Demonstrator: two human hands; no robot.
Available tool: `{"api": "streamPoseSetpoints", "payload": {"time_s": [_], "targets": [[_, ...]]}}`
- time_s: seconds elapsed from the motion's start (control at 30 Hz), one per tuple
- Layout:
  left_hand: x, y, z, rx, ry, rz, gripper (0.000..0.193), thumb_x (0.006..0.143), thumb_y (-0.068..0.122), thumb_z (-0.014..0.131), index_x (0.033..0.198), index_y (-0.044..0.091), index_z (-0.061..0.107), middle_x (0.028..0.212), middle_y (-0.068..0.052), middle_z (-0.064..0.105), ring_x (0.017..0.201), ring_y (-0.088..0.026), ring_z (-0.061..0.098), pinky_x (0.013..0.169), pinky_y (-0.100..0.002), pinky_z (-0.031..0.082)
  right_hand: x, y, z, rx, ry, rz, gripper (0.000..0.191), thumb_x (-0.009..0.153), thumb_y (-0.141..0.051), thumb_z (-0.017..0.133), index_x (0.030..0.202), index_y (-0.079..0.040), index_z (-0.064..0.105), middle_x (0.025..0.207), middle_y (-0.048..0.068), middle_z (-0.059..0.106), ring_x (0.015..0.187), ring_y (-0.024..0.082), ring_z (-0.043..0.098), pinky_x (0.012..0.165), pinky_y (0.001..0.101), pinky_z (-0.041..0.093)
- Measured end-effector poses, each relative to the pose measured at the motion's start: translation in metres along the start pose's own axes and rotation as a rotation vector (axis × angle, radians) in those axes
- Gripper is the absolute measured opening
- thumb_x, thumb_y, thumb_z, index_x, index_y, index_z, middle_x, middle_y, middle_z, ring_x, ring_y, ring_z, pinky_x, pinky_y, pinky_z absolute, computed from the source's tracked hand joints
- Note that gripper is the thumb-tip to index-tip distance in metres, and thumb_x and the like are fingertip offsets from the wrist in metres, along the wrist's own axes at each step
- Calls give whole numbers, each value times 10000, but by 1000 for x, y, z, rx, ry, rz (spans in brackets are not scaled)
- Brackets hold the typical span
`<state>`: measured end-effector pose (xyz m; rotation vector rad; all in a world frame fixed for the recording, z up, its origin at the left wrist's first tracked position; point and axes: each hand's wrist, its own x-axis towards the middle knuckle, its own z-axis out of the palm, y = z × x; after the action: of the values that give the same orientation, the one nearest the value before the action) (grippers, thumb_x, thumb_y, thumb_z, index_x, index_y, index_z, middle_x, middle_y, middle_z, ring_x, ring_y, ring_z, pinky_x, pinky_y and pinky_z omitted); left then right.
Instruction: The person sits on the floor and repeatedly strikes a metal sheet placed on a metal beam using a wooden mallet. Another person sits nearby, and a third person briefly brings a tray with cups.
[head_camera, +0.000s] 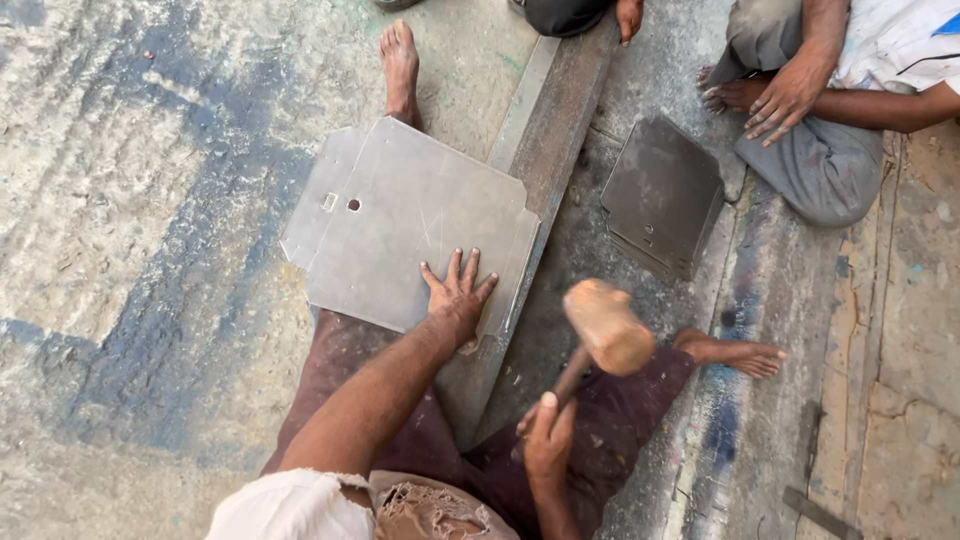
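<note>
Fingers of left hand (458, 297) lie spread on metal sheet (410, 228); right hand (548, 440) clenches blurred wooden mallet (606, 325), handle partly hidden.

Sheet-metal workshop: metal sheets (662, 195), mallet (607, 326), concrete floor (140, 200).

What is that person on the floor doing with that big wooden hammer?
A person sits on the concrete floor. The left hand presses flat on a grey sheet-metal plate with notched corners, whose edge lies over a long steel bar. The right hand grips the handle of a wooden mallet, raised above the bar. A stack of darker metal plates lies beyond the bar, beside another seated person's hand.
</note>
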<state>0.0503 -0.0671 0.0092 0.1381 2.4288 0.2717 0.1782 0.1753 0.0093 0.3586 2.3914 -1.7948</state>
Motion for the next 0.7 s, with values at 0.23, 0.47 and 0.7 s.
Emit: {"api": "streamPoseSetpoints", "payload": {"time_s": [0.23, 0.47, 0.7], "targets": [[-2, 0, -2, -27, 12, 9, 1327, 691, 515, 922, 1658, 334, 33, 1726, -135, -174, 1574, -431, -115, 1091, -866, 157, 35, -11, 14, -61, -50, 68, 340, 1053, -366, 465, 1018, -30, 507, 635, 48, 533, 486, 147, 542, 442, 305, 479], [-7, -7, -3, -38, -31, -28, 1355, 679, 493, 938, 1660, 356, 13, 1728, -123, -183, 1578, -415, -130, 1103, -856, 143, 75, -32, 33, -157, -94, 126, 364, 1046, -396, 463, 1003, -43, 543, 631, 48, 554, 475, 152, 553, 432, 316, 469], [-8, -16, 1, -87, -79, -52, 1364, 680, 477, 946, 1655, 383, -3, 1726, -100, -211, 1578, -396, -151, 1117, -858, 129, 109, -64, 45, -293, -146, 262, 397, 1044, -420, 454, 1010, -37, 550, 640, 45, 562, 468, 166, 560, 411, 332, 484]]}}
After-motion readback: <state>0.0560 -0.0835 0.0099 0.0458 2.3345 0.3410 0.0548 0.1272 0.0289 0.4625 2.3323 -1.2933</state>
